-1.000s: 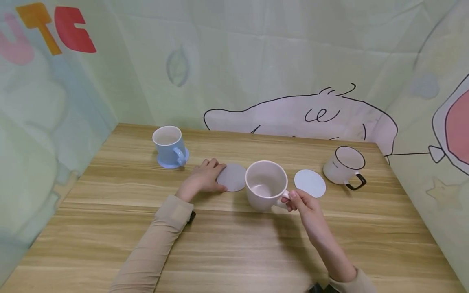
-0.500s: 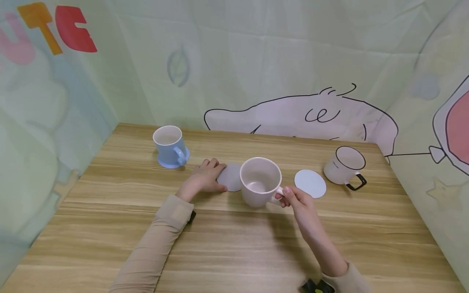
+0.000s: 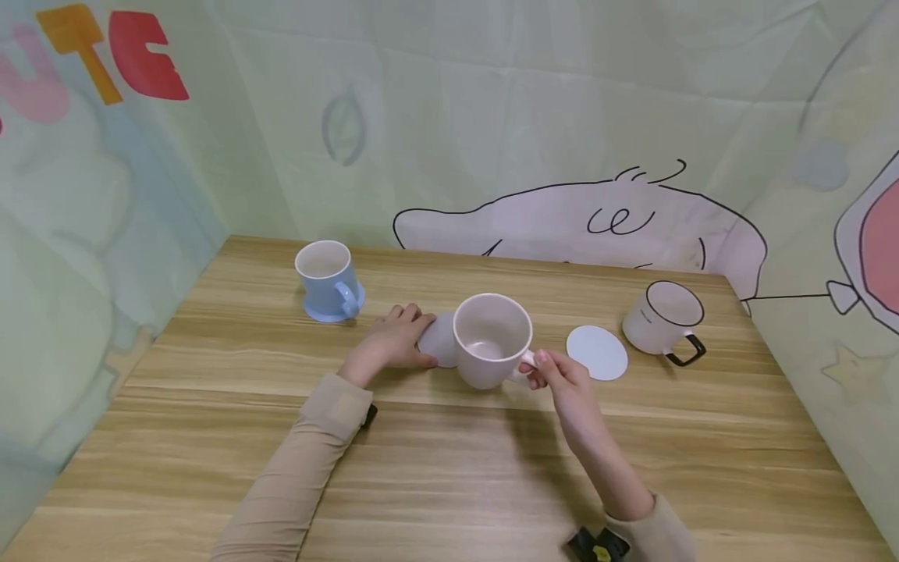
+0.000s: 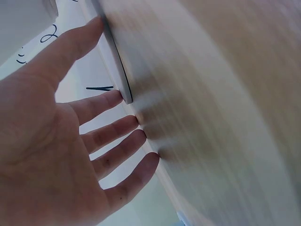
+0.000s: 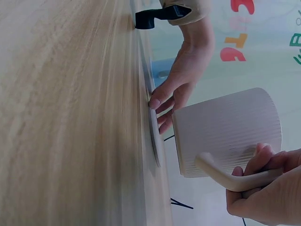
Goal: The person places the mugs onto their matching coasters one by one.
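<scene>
My right hand (image 3: 565,382) grips the handle of a white mug (image 3: 485,371) with fine ribs on its outside. The right wrist view shows this mug (image 5: 230,132) held slightly tilted above the table, its base apart from the coaster below. A round grey coaster (image 3: 435,342) lies flat, its right part hidden behind the mug in the head view. At the coaster's left edge is my left hand (image 3: 393,339), fingers spread. Seen from the left wrist, the thumb and index fingertip touch the coaster's rim (image 4: 117,61), while the other fingertips rest on the table.
A blue mug (image 3: 326,285) stands on a blue coaster (image 3: 323,317) at the back left. To the right lies a bare white coaster (image 3: 597,353), beside a white mug with black rim and handle (image 3: 653,324). Printed cloth (image 3: 449,140) surrounds the wooden table (image 3: 421,484).
My right hand has carried the ribbed white mug left and slightly away from me, so it now covers more of the grey coaster. My left hand has stayed at the coaster's edge.
</scene>
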The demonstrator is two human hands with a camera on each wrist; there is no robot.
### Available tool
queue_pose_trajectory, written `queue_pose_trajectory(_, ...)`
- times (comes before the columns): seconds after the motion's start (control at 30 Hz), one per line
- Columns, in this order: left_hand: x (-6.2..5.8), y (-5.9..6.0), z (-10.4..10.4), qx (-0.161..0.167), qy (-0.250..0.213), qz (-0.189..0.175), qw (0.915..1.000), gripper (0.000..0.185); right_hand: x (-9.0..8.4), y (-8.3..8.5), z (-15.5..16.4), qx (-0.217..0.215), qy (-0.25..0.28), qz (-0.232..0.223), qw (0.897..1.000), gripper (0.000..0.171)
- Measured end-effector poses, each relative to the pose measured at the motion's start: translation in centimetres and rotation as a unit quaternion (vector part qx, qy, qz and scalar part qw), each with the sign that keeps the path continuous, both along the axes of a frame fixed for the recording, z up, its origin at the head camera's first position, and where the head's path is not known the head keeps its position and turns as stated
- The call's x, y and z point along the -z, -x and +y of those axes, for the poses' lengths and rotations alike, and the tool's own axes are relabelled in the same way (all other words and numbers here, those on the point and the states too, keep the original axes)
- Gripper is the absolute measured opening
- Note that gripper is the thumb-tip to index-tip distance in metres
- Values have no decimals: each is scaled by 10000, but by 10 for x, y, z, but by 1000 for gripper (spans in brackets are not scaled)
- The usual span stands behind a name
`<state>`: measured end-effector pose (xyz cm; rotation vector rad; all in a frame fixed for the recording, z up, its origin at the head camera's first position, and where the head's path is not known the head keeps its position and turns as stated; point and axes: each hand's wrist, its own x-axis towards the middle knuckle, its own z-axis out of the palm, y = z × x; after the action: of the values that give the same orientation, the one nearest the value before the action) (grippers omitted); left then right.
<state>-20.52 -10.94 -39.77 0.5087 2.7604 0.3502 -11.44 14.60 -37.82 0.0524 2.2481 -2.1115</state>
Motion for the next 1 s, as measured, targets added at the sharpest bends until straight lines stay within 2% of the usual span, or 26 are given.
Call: queue_pose_trajectory(1.0, -3, -3, 1, -89, -157, -67, 9998, 77, 5, 16, -12, 95, 167, -39, 9998, 33)
